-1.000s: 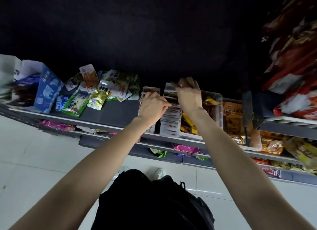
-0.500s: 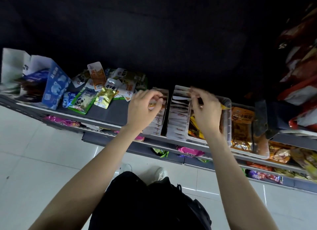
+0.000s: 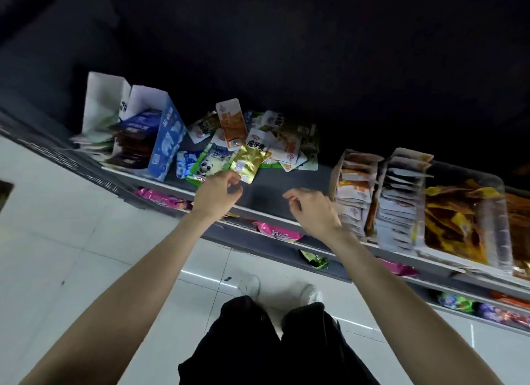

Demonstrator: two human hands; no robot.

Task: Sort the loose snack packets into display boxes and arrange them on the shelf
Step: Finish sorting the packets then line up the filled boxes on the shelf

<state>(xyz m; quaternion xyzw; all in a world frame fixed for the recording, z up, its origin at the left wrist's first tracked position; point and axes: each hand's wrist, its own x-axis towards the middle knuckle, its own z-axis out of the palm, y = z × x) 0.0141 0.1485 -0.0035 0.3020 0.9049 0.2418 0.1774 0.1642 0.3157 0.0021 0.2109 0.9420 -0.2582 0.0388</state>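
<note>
Dark shelf [image 3: 266,195]; left hand [image 3: 216,194] grip at gold packet [image 3: 246,163], hold unclear; right hand [image 3: 311,209] empty, half-curled

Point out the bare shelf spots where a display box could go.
One bare patch: the dark shelf surface between the loose packet pile and the packet-filled display boxes, above the right hand. Left of the pile, the blue carton and stacked packets crowd it.

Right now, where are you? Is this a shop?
Probably a small shop, at a snack aisle. Tiered shelves hold a pile of loose snack packets, display boxes stand packed with rows of them, and more packets sit on the shelf below, above a white tiled floor.
</note>
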